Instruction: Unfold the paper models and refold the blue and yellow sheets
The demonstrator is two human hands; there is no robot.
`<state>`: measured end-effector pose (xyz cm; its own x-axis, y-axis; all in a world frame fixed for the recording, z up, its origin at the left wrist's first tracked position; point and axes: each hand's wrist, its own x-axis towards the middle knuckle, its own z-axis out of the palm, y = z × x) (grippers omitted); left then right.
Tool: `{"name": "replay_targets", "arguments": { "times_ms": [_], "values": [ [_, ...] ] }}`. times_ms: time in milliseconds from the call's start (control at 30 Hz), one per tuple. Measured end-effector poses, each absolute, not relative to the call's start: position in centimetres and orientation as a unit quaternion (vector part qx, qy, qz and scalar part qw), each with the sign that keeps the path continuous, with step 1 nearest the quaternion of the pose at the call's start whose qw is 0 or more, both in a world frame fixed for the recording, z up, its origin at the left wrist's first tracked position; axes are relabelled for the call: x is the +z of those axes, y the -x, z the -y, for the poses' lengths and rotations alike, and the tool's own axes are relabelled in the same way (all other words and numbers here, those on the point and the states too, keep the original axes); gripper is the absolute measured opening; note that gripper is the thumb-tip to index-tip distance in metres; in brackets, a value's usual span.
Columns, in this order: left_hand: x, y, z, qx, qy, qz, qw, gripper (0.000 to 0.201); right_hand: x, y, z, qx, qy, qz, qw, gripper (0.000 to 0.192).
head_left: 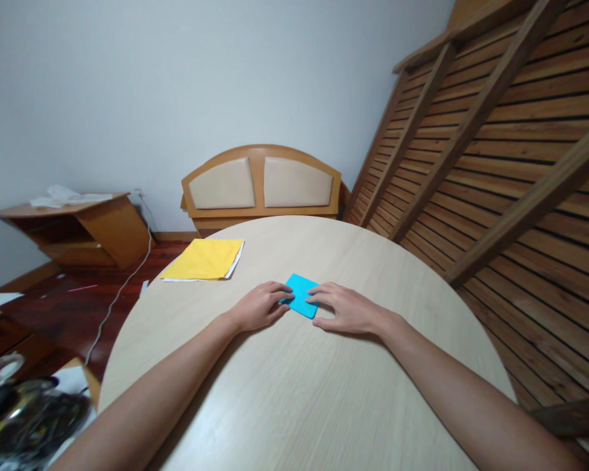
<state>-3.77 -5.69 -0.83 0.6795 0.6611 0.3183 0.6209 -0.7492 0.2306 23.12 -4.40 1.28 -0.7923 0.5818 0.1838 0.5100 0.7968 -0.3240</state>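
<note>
At the centre of the frame the left hand [261,306] is laid flat on the bench [294,392], fingers extended and pressed on the left edge of a blue paper [302,295]; nothing is gripped, the hand is open and palm down. The right hand [346,309] is laid the same way, open and flat, its fingertips pressed on the right edge of the paper. The paper is thus found between the two hands, touched by both, and slightly above them in the frame, away from the person; neither hand can be called clearly nearer. The paper lies flat as a small tilted piece, apparently folded, its long axis running from upper left to lower right. One blue paper is counted, and two hands. Further out, toward the upper left of the bench, a yellow sheet [205,259] is seen lying on a white sheet [236,263] whose edge shows beneath it, well apart from the hands: one of each. Beyond the bench a headboard [260,183] is set against the wall, a slatted frame [495,150] is leaned at the right, and a low shelf [78,226] stands at the left.
</note>
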Motion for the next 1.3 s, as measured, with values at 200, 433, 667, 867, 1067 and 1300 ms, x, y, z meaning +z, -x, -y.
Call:
{"name": "replay_targets", "arguments": {
  "times_ms": [200, 433, 667, 867, 1067, 1300],
  "values": [
    [-1.1, 3.7, 6.0, 0.196, -0.918, -0.342, 0.045, 0.032, 1.0, -22.7, 5.0, 0.115, 0.284, 0.939, 0.155, 0.041],
    [-1.2, 3.6, 6.1, 0.197, -0.914, -0.350, 0.057, 0.033, 0.8, -22.2, 5.1, 0.104, 0.281, 0.939, 0.171, 0.033],
    [-1.2, 3.7, 6.0, 0.192, -0.915, -0.350, 0.060, 0.032, 0.4, -21.8, 5.1, 0.101, 0.269, 0.941, 0.177, 0.027],
    [-1.2, 3.8, 6.0, 0.195, -0.915, -0.346, 0.063, 0.033, 0.2, -21.5, 5.0, 0.103, 0.265, 0.941, 0.182, 0.022],
    [-1.4, 3.8, 5.9, 0.192, -0.916, -0.348, 0.059, 0.032, 0.1, -21.4, 5.0, 0.139, 0.271, 0.931, 0.201, 0.015],
    [-1.4, 3.8, 5.9, 0.198, -0.915, -0.346, 0.058, 0.032, 0.3, -21.4, 5.1, 0.152, 0.276, 0.928, 0.200, 0.014]
  ]
}}
